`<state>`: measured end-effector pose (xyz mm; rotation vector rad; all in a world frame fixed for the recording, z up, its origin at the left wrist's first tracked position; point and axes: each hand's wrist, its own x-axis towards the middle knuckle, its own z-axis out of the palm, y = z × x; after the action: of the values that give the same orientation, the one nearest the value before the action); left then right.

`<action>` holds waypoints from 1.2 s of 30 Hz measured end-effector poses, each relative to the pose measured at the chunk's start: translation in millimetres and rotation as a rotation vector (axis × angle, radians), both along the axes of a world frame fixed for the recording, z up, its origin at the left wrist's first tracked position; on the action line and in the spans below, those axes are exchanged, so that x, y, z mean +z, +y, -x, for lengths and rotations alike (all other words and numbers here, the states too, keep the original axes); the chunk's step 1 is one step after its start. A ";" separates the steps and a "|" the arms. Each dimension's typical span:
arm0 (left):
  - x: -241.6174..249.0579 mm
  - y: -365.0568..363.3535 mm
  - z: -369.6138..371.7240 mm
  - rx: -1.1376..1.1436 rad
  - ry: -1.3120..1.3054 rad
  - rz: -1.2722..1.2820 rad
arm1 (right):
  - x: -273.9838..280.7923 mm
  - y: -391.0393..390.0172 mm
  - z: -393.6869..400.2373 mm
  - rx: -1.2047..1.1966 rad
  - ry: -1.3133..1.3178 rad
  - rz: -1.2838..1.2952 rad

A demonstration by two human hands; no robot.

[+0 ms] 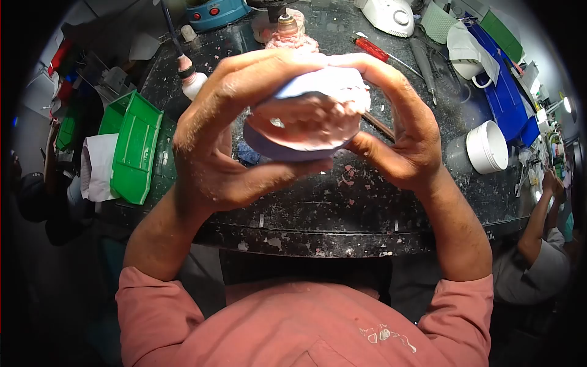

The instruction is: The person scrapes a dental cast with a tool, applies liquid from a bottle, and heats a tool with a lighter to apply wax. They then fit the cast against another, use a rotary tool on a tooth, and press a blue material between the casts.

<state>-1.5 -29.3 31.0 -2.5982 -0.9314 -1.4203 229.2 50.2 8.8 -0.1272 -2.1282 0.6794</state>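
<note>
Both hands hold up a dental model (306,119) above the bench, with pale lilac plaster at top and bottom and a pink, wax-like layer with tooth shapes between. My left hand (223,134) wraps its left side, fingers over the top and thumb along the underside. On the other side, my right hand (406,125) grips the model with its fingers on top and its thumb at the lower right edge. A thin brown stick (379,125) lies behind, partly hidden by the right hand. A small blue piece (248,153) shows below the model at the left.
A burner (287,27) caked in pink wax stands behind. A red screwdriver (372,49), a grey handpiece (424,67) and a white tub (487,147) lie to the right. At left are a green bin (137,156) and white bottle (193,84). Another person's arm (538,214) shows far right.
</note>
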 end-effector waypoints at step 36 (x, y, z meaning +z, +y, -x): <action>-1.3 -9.5 -11.3 0.019 0.013 -0.215 | -3.3 -20.0 15.0 0.114 0.083 0.003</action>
<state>9.8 -38.8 29.7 -2.4327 -0.7537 -1.4112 214.3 30.3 5.6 0.0212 -2.0663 0.7418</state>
